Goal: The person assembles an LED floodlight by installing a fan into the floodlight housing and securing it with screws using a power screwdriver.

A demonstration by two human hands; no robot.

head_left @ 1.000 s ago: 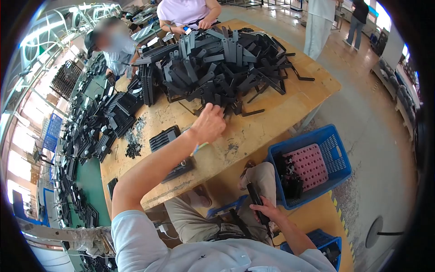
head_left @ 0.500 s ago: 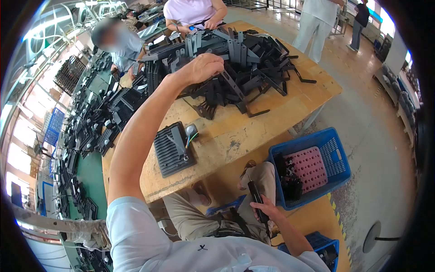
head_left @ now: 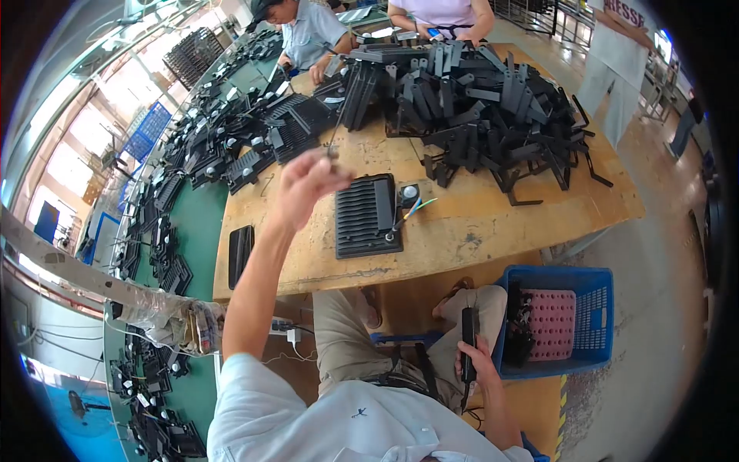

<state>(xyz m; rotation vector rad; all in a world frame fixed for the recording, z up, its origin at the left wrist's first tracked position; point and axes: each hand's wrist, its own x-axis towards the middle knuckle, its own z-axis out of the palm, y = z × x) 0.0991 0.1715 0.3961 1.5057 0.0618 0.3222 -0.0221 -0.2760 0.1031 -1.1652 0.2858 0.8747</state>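
Note:
My left hand [head_left: 308, 189] is raised over the table, left of a black finned lamp housing [head_left: 356, 239]. Its fingers are curled and smeared by motion; a small dark spot shows by the fingertips, and I cannot tell whether it is held. A flat dark bracket [head_left: 383, 204] lies on the housing's fins. Beside it sit a white-domed sensor [head_left: 410, 192] and loose coloured wires [head_left: 412, 209]. Low by my knee, my right hand [head_left: 483, 363] is wrapped around a black electric screwdriver [head_left: 468, 343], its tip pointing away from me.
A heap of black brackets [head_left: 477, 100] covers the table's far side. One long dark piece [head_left: 241, 258] lies near the left edge. More housings crowd the green bench [head_left: 196, 223] at left. A blue crate [head_left: 558, 369] with a pink perforated tray stands at right. Two people [head_left: 312, 35] [head_left: 443, 15] sit opposite.
My left hand has come away from the bracket heap, back and to the left over the near table. The camera view has turned left. My right hand still grips the screwdriver.

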